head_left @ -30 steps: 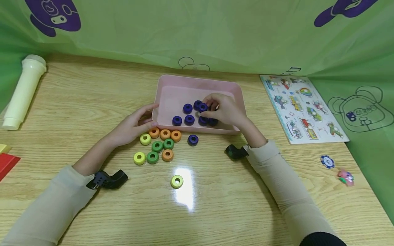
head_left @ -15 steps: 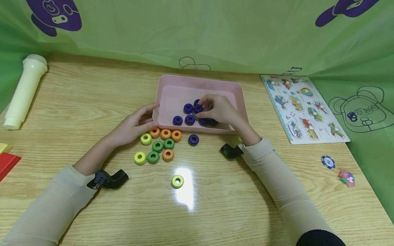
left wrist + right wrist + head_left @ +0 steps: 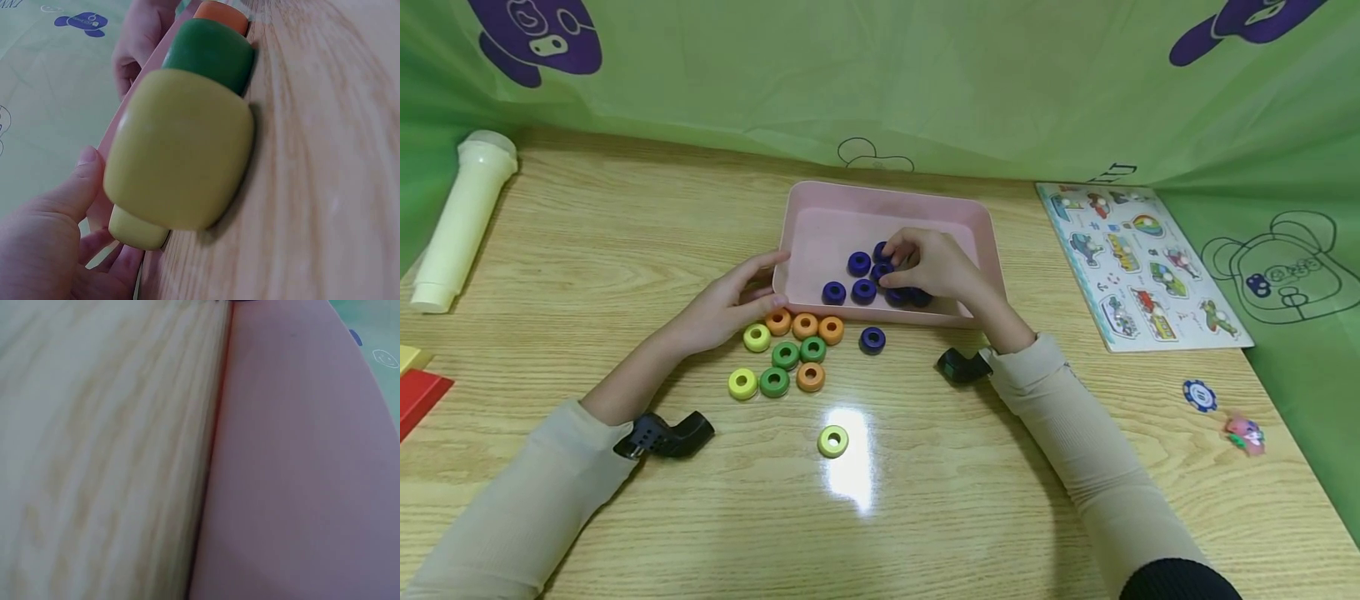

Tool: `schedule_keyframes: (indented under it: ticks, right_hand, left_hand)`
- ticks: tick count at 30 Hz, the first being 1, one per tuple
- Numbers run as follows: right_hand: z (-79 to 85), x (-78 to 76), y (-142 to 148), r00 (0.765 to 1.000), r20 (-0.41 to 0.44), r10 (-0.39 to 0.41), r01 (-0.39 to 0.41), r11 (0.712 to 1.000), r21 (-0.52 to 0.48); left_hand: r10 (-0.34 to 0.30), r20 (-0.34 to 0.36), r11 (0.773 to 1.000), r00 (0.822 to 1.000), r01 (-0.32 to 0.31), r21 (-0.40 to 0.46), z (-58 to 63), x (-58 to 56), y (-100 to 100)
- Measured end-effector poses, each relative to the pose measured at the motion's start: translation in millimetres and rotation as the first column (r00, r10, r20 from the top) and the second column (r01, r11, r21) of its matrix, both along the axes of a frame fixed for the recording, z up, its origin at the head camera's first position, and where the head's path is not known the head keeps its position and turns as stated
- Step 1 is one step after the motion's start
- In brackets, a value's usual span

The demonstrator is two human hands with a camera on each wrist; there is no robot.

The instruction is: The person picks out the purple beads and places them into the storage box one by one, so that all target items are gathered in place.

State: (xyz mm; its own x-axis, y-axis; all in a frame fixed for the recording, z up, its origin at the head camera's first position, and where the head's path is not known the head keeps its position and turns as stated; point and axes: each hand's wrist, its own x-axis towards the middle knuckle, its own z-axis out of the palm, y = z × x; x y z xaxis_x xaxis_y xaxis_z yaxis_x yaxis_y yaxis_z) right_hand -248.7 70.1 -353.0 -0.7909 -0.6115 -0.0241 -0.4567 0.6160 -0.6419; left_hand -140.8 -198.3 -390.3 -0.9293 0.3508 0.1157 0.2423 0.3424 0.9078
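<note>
A shallow pink tray (image 3: 831,225) lies on the table with several dark blue rings (image 3: 863,292) inside, toward its front side. My left hand (image 3: 718,308) grips the tray's left end, thumb near the front corner and fingers at the left rim; the left wrist view also shows this hand (image 3: 47,244). Over the tray, my right hand (image 3: 936,262) pinches one dark blue ring (image 3: 882,272) between thumb and fingers, low among the others. The fingers partly cover that ring. In the right wrist view only the tray's outer wall (image 3: 306,456) and table appear, not the hand.
Before the tray lie several orange rings (image 3: 805,325), green rings (image 3: 786,356) and yellow rings (image 3: 742,383), plus one blue ring (image 3: 872,340). A picture board (image 3: 1142,267), a poker chip (image 3: 1199,396) and a pink trinket (image 3: 1245,435) lie right. A pale cylinder (image 3: 463,221) lies left.
My right hand has shifted slightly left with the dark blue ring and lowered it among the other rings in the tray. The left hand has kept its place on the tray.
</note>
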Motion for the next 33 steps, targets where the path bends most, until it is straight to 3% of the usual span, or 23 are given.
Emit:
schedule_keyframes:
  ticks: [4,8,12,15,19,27,33]
  right_hand:
    - [4.9,3.5,4,1.0,-0.022,-0.017,0.016,0.999,-0.041]
    - [12.6,10.8,13,0.997,-0.069,0.014,-0.025,0.987,-0.161]
    - [19.3,22.8,22,0.99,-0.087,0.115,-0.137,0.938,-0.319]
    - [23.4,36.0,27,0.979,-0.111,0.171,-0.2,0.908,-0.368]
    - [25.9,52.9,32,0.968,-0.152,0.198,-0.237,0.919,-0.314]
    - [20.5,69.2,37,0.927,-0.1,0.363,-0.375,0.91,-0.174]
    - [12.3,75.7,33,0.928,-0.102,0.359,-0.36,0.933,0.005]
  left_hand:
    - [-0.001,0.006,1.0,1.0,0.001,-0.005,0.8,0.2,1]
    - [-0.012,0.016,1.0,1.0,0.012,-0.009,5.1,1.5,4]
    - [-0.014,0.026,1.0,1.0,0.014,-0.007,17.7,7.4,9]
    - [-0.002,0.03,1.0,1.0,0.002,-0.008,26.8,12.1,12]
    - [0.002,0.022,1.0,1.0,-0.002,-0.007,26.1,12.1,11]
    - [0.007,0.015,1.0,1.0,-0.007,-0.019,3.7,1.9,1]
    - [0.011,0.016,1.0,1.0,-0.011,-0.028,1.4,1.1,1]
